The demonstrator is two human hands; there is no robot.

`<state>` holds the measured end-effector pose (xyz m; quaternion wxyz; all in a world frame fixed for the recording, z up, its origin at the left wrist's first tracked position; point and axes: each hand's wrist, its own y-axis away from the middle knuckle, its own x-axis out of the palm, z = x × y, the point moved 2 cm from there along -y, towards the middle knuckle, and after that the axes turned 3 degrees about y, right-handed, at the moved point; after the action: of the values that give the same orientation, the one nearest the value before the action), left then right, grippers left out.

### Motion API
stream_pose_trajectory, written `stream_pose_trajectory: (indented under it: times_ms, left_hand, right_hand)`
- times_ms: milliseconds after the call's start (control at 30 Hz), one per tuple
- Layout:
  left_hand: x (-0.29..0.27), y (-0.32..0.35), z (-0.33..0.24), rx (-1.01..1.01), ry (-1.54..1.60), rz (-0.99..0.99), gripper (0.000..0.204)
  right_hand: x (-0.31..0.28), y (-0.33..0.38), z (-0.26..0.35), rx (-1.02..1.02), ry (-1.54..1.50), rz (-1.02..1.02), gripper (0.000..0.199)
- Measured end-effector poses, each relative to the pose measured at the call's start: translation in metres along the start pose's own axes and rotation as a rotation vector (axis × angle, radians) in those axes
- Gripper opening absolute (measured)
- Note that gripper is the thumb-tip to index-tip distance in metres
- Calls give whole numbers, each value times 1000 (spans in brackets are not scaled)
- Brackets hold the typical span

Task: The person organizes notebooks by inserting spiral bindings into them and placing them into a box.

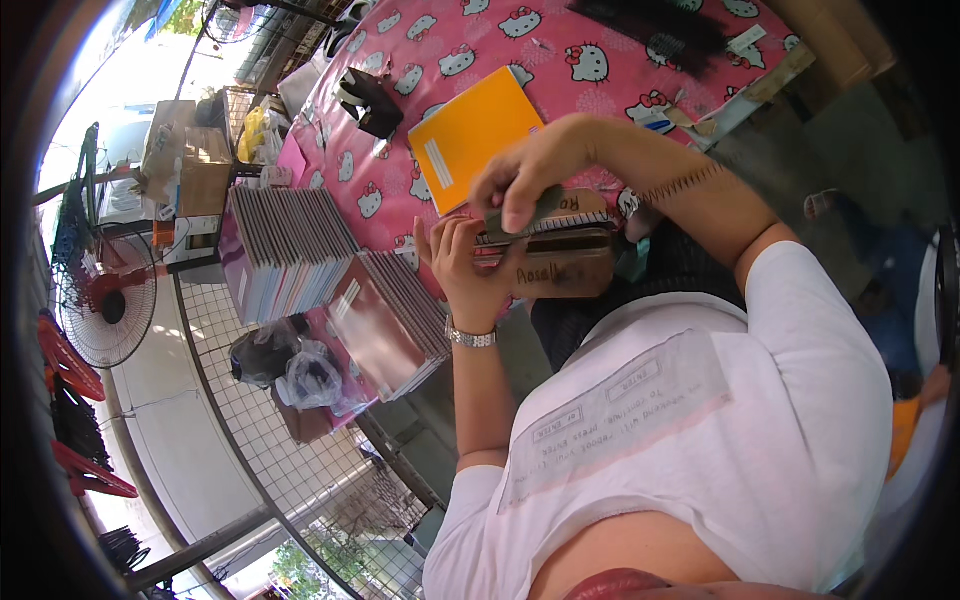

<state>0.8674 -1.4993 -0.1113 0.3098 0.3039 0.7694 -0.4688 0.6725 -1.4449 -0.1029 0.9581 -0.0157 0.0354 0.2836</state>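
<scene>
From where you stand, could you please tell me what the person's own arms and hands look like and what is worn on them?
Both forearms are bare. The left hand has a silver metal watch band at the wrist. The right hand wears nothing visible. Short white T-shirt sleeves cover the upper arms.

A brown spiral-bound notebook (560,265) lies roughly level above the edge of the pink patterned surface (470,40), handwriting on its cover, gripped between both hands, a dark flat tool (530,212) pressed onto its top.
</scene>
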Motion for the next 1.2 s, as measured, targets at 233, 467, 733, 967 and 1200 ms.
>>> stream_pose_trajectory:
  times_ms: [233, 467, 733, 967, 1200]
  left_hand:
    - [-1, -2, -4, -147, 44, -118, 45]
    - [-20, 9, 26, -52, 5, -75, 37]
    - [-20, 10, 31, -66, 46, -63, 36]
    - [-26, 6, 30, -94, 46, 8, 35]
    - [-27, 5, 35, -76, 45, 6, 38]
  right_hand:
    - [-17, -17, -5, 143, 200, -27, 51]
    - [-13, -39, -12, 73, 113, -43, 51]
    - [-17, -49, -13, 99, 79, 36, 50]
    - [-9, -52, -12, -10, -130, 54, 51]
    - [-2, -55, -3, -193, -445, 111, 49]
